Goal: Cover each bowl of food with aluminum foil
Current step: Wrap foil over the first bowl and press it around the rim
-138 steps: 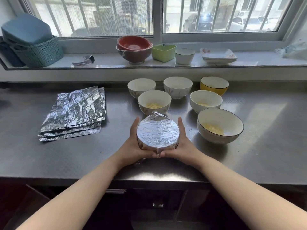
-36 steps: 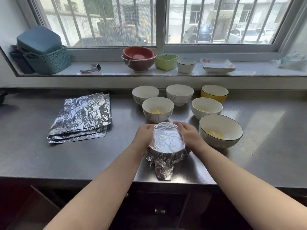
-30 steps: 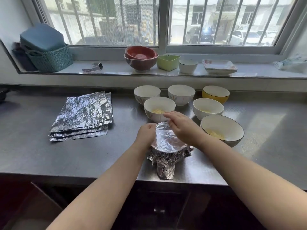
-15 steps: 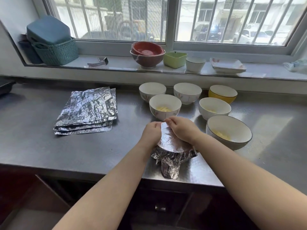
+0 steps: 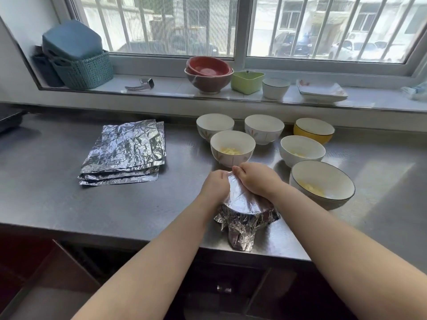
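A foil-covered bowl stands near the front edge of the steel counter, with a crumpled foil tail hanging toward me. My left hand grips its far left rim, fingers curled over the foil. My right hand lies across the top and curls over the far rim, pressing foil down. Behind stand several uncovered bowls: a white one with yellow food, a large dark-rimmed one, another white one, a yellow one and two more white ones. A stack of foil sheets lies to the left.
The windowsill holds a teal basket, a watch, stacked red bowls, a green container, a white cup and square plates. The counter's front edge runs just below the covered bowl.
Both hands moved from the bowl's sides to its far rim, the right one crossing over the top, and now fold the foil there. The camera view shifted slightly.
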`<state>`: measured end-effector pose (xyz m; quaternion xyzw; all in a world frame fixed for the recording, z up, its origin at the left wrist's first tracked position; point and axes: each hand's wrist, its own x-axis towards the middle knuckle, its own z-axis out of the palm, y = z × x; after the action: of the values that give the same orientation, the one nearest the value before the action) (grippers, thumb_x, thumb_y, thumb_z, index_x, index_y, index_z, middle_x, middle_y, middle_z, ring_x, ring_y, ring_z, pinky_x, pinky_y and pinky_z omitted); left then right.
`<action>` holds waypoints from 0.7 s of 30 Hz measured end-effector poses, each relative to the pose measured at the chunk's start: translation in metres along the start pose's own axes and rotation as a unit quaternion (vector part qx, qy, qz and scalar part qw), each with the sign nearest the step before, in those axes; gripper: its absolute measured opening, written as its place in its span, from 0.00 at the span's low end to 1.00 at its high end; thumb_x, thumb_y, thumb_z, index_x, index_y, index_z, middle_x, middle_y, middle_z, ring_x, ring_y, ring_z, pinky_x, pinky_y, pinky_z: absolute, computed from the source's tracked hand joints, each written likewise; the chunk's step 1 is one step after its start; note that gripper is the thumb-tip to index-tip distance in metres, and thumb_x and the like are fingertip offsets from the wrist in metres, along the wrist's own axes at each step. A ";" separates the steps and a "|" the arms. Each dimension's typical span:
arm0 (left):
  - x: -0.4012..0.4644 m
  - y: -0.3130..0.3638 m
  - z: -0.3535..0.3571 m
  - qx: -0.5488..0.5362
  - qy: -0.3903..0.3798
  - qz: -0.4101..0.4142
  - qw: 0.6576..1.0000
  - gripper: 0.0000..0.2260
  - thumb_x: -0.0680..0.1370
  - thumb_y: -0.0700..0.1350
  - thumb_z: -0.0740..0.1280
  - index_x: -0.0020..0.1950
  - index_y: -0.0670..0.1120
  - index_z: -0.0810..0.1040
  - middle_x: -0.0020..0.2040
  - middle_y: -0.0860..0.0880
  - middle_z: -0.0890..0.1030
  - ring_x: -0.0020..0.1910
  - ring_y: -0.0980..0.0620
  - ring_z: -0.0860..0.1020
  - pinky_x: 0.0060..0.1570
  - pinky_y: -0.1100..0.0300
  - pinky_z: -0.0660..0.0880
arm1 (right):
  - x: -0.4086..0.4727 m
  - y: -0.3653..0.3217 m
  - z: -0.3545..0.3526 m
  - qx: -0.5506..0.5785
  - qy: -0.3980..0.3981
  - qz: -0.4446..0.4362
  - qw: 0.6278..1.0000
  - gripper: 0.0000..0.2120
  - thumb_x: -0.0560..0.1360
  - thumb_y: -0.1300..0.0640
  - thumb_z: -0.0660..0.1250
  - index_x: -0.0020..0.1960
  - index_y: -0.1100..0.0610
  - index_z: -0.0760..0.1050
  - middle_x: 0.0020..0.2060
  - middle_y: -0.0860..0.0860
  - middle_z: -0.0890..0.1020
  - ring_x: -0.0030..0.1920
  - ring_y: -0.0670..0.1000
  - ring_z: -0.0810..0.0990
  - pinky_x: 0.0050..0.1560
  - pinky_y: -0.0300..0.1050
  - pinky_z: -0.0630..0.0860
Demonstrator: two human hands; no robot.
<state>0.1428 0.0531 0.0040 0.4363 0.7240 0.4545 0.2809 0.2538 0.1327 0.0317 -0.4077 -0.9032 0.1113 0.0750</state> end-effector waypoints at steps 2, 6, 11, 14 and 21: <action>0.006 0.007 -0.007 0.062 -0.041 0.016 0.997 0.14 0.81 0.38 0.54 0.54 0.35 0.77 0.48 0.40 0.79 0.47 0.45 0.75 0.47 0.53 0.72 | -0.001 -0.001 0.001 -0.005 0.011 -0.007 1.000 0.20 0.84 0.47 0.51 0.51 0.59 0.77 0.50 0.59 0.82 0.52 0.61 0.78 0.49 0.51 0.71; 0.016 0.019 -0.009 0.044 -0.087 0.067 0.993 0.13 0.81 0.39 0.54 0.57 0.38 0.76 0.51 0.43 0.79 0.47 0.46 0.75 0.52 0.52 0.72 | -0.002 0.000 0.002 0.019 0.022 -0.013 1.000 0.18 0.83 0.51 0.54 0.50 0.60 0.77 0.49 0.60 0.82 0.51 0.61 0.79 0.45 0.50 0.69; 0.013 0.007 -0.004 0.031 -0.092 0.048 0.994 0.14 0.83 0.41 0.55 0.58 0.40 0.80 0.40 0.47 0.78 0.37 0.54 0.72 0.41 0.60 0.68 | -0.004 0.016 -0.014 0.131 -0.053 0.023 0.990 0.19 0.83 0.51 0.57 0.50 0.64 0.79 0.47 0.58 0.82 0.50 0.57 0.78 0.48 0.48 0.70; 0.013 0.008 -0.004 -0.002 -0.093 0.024 0.995 0.14 0.83 0.42 0.56 0.49 0.43 0.81 0.32 0.51 0.74 0.31 0.57 0.70 0.36 0.60 0.68 | -0.010 0.023 -0.008 0.179 -0.070 0.043 0.981 0.24 0.83 0.46 0.55 0.37 0.60 0.74 0.34 0.53 0.77 0.35 0.51 0.73 0.39 0.45 0.66; 0.009 0.008 0.000 -0.010 -0.067 0.012 0.998 0.19 0.82 0.42 0.58 0.30 0.46 0.65 0.25 0.50 0.66 0.25 0.51 0.65 0.31 0.57 0.62 | -0.010 0.024 -0.002 0.229 -0.043 0.062 0.970 0.24 0.83 0.46 0.57 0.30 0.55 0.67 0.24 0.50 0.72 0.24 0.48 0.69 0.25 0.37 0.64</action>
<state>0.1415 0.0629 0.0108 0.4715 0.6937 0.4347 0.3280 0.2784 0.1408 0.0272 -0.4295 -0.8291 0.3372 0.1203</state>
